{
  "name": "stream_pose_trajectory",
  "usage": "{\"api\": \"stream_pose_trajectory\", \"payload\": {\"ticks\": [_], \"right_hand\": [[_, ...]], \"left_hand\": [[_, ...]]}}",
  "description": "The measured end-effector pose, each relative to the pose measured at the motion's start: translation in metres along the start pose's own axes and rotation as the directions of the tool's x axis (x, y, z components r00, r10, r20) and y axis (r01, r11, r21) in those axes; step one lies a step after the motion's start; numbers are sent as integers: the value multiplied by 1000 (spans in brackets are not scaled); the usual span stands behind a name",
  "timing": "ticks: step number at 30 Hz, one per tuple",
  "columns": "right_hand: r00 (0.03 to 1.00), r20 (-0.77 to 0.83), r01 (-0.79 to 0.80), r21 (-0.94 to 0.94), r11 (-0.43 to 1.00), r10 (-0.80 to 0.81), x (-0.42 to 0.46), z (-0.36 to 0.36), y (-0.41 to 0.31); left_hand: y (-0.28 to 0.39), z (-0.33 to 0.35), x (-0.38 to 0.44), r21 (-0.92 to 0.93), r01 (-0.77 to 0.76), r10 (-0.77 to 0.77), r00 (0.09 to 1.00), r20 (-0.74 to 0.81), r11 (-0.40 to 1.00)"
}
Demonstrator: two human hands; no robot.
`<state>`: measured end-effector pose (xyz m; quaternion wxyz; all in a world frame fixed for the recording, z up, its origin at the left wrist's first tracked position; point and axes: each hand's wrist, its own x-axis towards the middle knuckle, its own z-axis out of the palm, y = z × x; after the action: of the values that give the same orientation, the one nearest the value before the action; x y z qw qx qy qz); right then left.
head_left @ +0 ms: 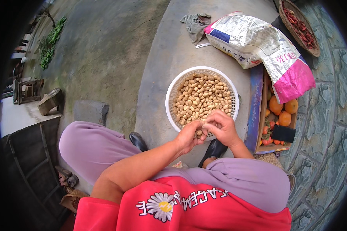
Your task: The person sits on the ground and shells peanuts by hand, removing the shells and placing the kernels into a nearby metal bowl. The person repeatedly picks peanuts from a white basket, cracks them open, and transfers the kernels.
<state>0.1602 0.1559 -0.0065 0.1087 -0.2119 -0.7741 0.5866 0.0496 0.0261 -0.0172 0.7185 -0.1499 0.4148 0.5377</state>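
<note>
A round white plastic colander (170, 95) stands on the concrete ledge before me, well filled with unshelled peanuts (201, 95). Over its near rim my two hands meet, fingertips together. My left hand (190, 137) is curled around one or more peanuts (199, 132), which show between its fingers. My right hand (224, 128) pinches at something small against the left fingertips; the fingers mostly hide it, so its kind cannot be made out.
Right of the colander, a cardboard box (255, 106) holds orange fruit (284, 118), with a black phone (283, 133) on it. A printed sack (248, 37) lies across its far end. Beyond are a grey cloth (195, 27) and a basket of dried red chillies (299, 27). A stone-patterned wall (321, 115) borders the right.
</note>
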Motion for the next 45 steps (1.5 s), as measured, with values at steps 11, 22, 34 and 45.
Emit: {"api": "stream_pose_trajectory", "payload": {"ticks": [11,22,34,45], "right_hand": [[997,82,38,-387,921,-6,9,11,38],[985,135,173,-709,684,-110,44,23,45],[988,107,149,-410,900,-115,52,40,37],[951,150,306,-582,753,-270,47,56,55]], "left_hand": [[-6,11,-14,498,197,-392,860,325,845],[-16,4,-9,530,300,-510,803,309,793],[-4,14,-17,702,220,-481,855,197,678],[-10,4,-8,628,223,-455,859,235,746]]}}
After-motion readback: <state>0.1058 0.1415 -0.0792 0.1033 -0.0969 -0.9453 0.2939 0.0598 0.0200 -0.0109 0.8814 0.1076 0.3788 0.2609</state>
